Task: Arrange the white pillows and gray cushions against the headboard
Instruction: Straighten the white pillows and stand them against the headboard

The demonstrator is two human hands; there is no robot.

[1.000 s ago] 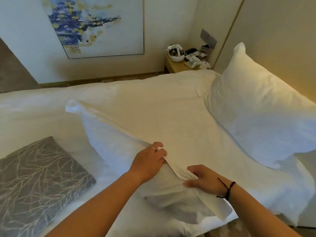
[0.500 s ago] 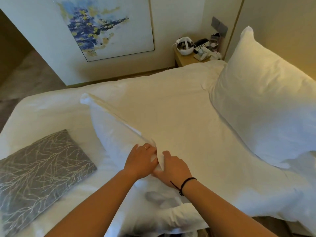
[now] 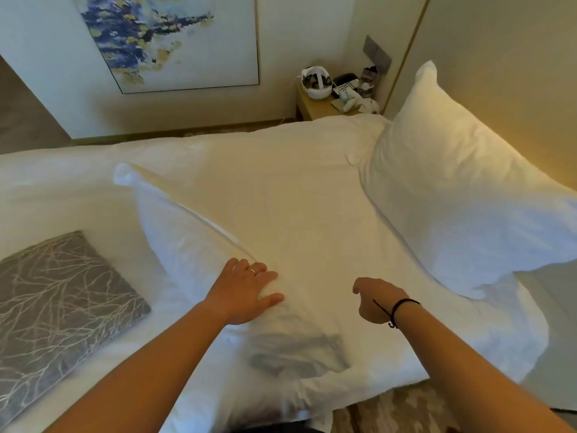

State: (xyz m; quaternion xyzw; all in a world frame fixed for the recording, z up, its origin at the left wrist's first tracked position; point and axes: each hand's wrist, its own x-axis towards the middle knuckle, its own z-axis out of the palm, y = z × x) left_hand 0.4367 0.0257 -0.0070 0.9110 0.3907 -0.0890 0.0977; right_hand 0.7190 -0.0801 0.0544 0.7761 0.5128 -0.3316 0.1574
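Observation:
A large white pillow (image 3: 299, 220) lies flat across the bed in front of me. My left hand (image 3: 246, 292) rests flat on its near edge, fingers spread. Hovering just above the same pillow, my right hand (image 3: 374, 300) has its fingers loosely curled and holds nothing. A second white pillow (image 3: 462, 189) leans upright against the beige headboard (image 3: 505, 57) at the right. A gray cushion (image 3: 59, 307) with a pale branch pattern lies flat on the bed at the left.
A wooden nightstand (image 3: 312, 109) in the far corner carries a white headset, a phone and small items. A blue and gold painting (image 3: 168, 39) hangs on the far wall. Patterned carpet (image 3: 396, 410) shows below the bed's near edge.
Both hands pinched the pillow's edge together half a second ago. Now they have let go and moved apart, the left flat on the pillow, the right lifted off it.

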